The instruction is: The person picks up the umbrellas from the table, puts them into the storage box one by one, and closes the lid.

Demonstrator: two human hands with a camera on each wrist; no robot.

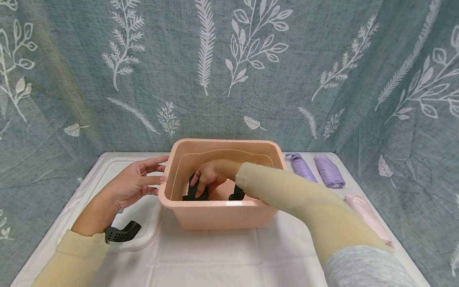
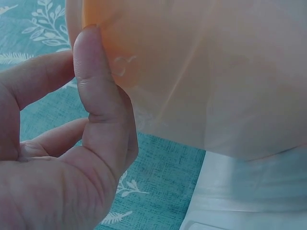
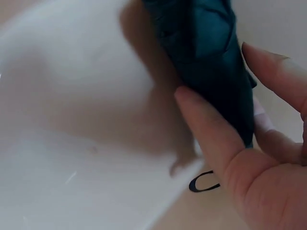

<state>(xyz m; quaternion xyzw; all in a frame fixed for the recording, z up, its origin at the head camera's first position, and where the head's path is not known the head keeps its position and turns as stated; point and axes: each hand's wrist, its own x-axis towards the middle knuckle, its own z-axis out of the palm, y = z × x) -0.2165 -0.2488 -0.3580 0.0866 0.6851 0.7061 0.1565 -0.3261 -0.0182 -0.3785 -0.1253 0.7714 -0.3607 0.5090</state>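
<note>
My right hand reaches down into a peach plastic bin. It holds a dark folded umbrella low in the bin's left part. In the right wrist view the umbrella looks dark teal, with the thumb on one side and fingers on the other. A thin dark strap loop shows below it. My left hand touches the bin's left rim from outside, its fingers spread and fairly straight. The thumb lies against the bin wall in the left wrist view.
Two purple folded umbrellas lie right of the bin, with a pink folded bundle nearer. A white lid-like panel lies under my left forearm. Patterned blue-green cloth hangs behind and along both sides of the table.
</note>
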